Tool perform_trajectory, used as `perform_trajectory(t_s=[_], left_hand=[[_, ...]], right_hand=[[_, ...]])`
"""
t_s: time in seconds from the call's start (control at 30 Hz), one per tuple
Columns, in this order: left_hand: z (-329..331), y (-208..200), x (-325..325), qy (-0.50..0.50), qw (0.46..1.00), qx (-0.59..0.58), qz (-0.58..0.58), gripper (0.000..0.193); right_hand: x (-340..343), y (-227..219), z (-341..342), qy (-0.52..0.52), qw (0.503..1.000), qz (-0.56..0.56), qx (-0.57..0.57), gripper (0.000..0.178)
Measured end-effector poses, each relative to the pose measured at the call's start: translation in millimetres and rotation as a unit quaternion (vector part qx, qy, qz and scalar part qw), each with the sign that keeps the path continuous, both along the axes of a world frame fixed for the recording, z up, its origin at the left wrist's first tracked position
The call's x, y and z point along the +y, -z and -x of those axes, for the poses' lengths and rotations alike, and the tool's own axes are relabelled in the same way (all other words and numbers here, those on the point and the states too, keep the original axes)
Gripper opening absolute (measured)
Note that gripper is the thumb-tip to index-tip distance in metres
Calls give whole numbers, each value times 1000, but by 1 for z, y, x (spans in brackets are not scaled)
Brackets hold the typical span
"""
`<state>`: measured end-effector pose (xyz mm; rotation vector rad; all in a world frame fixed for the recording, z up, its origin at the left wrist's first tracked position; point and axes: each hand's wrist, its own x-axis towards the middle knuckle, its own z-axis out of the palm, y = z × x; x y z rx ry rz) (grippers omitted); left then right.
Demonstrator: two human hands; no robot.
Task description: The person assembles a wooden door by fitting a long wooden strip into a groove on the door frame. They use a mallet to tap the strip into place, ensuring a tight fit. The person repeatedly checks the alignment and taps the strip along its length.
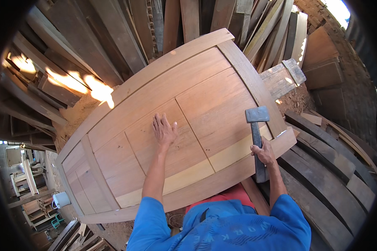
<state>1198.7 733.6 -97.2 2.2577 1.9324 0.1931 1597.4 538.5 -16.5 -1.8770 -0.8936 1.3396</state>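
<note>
A large wooden door [197, 125] with a frame and fitted panels lies flat in front of me. My left hand [165, 131] rests palm down on its middle panel, fingers stretched out, holding nothing. With my right hand [264, 152] I grip a mallet [256, 113] by its dark handle, near the door's right end. The mallet's grey, blocky head points away from me, over the right frame piece. Its handle reaches past the door's near edge. Dark narrow gaps run between some of the panel boards.
Wooden planks [182, 21] lean along the far side. Curved boards [322, 184] are stacked on the right. A worn plank [282, 79] sticks out past the door's far right end. A white bucket [61, 200] stands at the left, near a small green stool [58, 221].
</note>
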Motion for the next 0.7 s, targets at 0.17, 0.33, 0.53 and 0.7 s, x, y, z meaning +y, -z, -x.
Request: perform_trajectory(t_s=[0.17,0.33,0.53,0.7], left_hand=[[6,6,90,9,999,36,-9,80],[28,19,208,-22,998,52,-25,85],[79,94,347,-15,987,146,-60,73],[86,116,368,18,987,159,-32,61]], right_hand=[[-8,41,13,-45,995,61,61,26],[-9,39,54,-55,989,108,87,33],[7,55,66,-135,979,148,-46,46],[3,61,67,-112,962,246,-26,46]])
